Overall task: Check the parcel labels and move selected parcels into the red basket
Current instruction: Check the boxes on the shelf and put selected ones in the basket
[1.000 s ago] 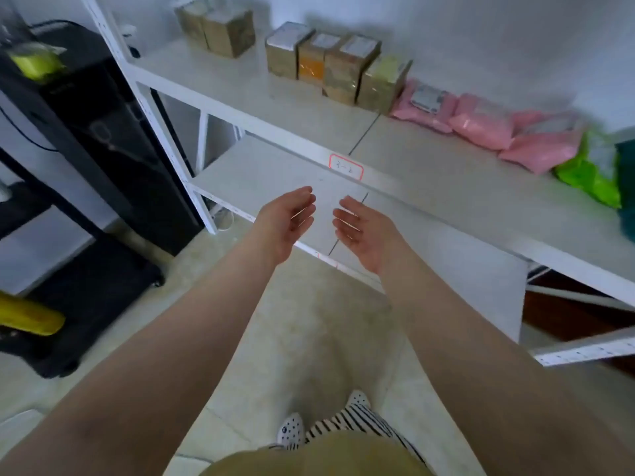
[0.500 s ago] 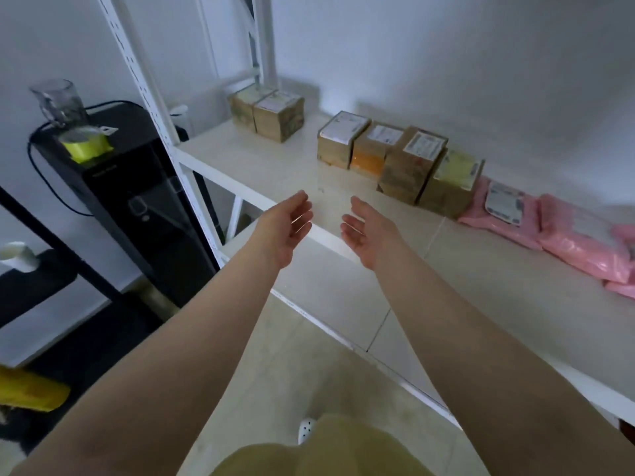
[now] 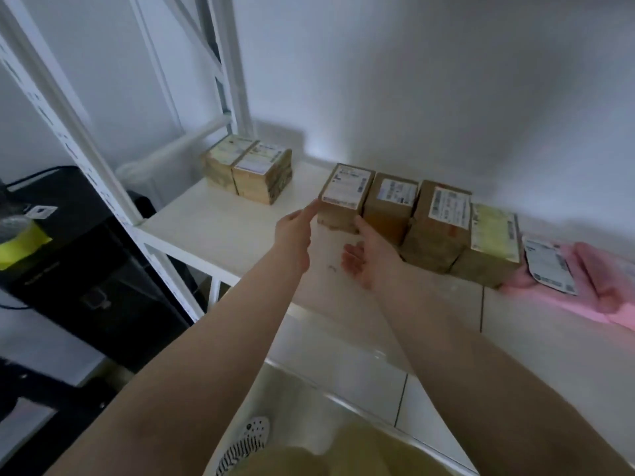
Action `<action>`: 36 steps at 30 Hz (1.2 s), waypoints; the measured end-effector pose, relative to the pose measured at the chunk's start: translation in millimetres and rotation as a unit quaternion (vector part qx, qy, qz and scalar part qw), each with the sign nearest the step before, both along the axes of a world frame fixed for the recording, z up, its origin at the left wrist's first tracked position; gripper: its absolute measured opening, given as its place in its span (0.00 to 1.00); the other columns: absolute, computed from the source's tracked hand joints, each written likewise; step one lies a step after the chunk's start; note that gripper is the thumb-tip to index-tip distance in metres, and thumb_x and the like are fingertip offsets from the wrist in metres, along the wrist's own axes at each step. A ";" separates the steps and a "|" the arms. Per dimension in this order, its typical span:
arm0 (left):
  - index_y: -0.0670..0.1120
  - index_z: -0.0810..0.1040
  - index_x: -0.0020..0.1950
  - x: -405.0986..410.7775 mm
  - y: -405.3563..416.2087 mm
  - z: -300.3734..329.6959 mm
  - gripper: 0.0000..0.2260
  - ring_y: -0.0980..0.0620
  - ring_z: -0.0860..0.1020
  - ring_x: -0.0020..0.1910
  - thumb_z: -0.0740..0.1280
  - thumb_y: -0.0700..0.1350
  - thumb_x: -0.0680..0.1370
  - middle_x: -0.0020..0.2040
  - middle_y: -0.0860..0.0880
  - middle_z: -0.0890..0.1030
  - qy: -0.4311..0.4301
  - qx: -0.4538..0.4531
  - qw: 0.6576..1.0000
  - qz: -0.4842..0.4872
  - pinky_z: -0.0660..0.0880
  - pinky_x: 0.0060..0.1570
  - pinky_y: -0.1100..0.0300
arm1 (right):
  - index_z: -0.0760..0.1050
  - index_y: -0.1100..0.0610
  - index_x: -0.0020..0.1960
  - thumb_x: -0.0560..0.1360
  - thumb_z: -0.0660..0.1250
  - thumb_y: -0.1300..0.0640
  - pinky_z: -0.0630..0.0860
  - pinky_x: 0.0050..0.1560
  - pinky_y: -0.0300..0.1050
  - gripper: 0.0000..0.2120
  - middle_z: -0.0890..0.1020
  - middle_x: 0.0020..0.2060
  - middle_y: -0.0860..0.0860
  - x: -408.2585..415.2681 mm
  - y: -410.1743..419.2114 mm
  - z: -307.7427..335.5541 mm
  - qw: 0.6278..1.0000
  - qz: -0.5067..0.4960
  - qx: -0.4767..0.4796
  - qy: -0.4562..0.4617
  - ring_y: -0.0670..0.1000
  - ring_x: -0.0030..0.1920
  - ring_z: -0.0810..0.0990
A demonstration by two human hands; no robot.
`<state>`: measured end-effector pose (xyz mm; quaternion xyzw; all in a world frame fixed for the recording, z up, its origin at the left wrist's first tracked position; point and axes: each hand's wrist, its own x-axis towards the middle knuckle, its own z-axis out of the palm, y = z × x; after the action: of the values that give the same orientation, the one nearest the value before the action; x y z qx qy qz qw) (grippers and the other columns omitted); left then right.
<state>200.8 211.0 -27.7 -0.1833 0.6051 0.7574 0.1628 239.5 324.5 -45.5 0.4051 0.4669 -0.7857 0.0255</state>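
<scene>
A row of brown cardboard parcels with white labels stands on the white shelf (image 3: 220, 231). The leftmost parcel of the row (image 3: 343, 197) has both hands at it. My left hand (image 3: 295, 228) touches its left front corner with straight fingers. My right hand (image 3: 367, 259) lies palm up at its lower right front, fingertips touching the box. Beside it stand a second box (image 3: 391, 207), a third (image 3: 436, 225) and a yellow-labelled one (image 3: 488, 249). No red basket is in view.
Two more brown parcels (image 3: 251, 170) stand at the shelf's back left. Pink mailer bags (image 3: 584, 276) lie to the right, one with a white label. A white rack post (image 3: 68, 118) rises at left, with a black cabinet (image 3: 75, 255) behind it. A lower shelf runs below.
Both hands have reached forward over the shelf from mid-air to the leftmost parcel of the row. The view has risen and come closer to the shelf.
</scene>
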 end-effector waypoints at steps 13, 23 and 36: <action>0.38 0.65 0.73 -136.6 19.4 -24.6 0.32 0.44 0.77 0.60 0.72 0.50 0.75 0.66 0.39 0.76 0.019 -0.052 0.978 -0.203 0.73 0.53 0.56 | 0.73 0.54 0.49 0.74 0.71 0.42 0.78 0.58 0.51 0.16 0.79 0.44 0.52 -101.4 -38.6 -6.4 0.975 -0.223 -0.019 -0.010 0.53 0.47 0.78; 0.41 0.80 0.61 -150.4 -2.8 -42.2 0.12 0.51 0.82 0.48 0.67 0.42 0.79 0.56 0.43 0.83 0.074 0.010 0.965 -0.251 0.77 0.49 0.61 | 0.77 0.53 0.62 0.73 0.74 0.49 0.79 0.53 0.48 0.19 0.83 0.57 0.52 -112.9 -61.7 -21.5 0.968 -0.246 0.020 0.049 0.54 0.58 0.81; 0.46 0.82 0.60 -145.3 -49.8 -23.4 0.13 0.62 0.83 0.47 0.68 0.37 0.77 0.46 0.58 0.85 0.256 0.024 0.949 -0.185 0.76 0.45 0.71 | 0.70 0.50 0.70 0.75 0.71 0.50 0.78 0.54 0.47 0.25 0.84 0.59 0.52 -116.8 -88.3 -30.6 0.960 -0.208 -0.017 0.189 0.51 0.58 0.83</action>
<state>55.6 161.3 -51.0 0.1356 0.6313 0.7498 0.1444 122.8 236.2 -76.1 0.3371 0.3553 -0.8435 -0.2203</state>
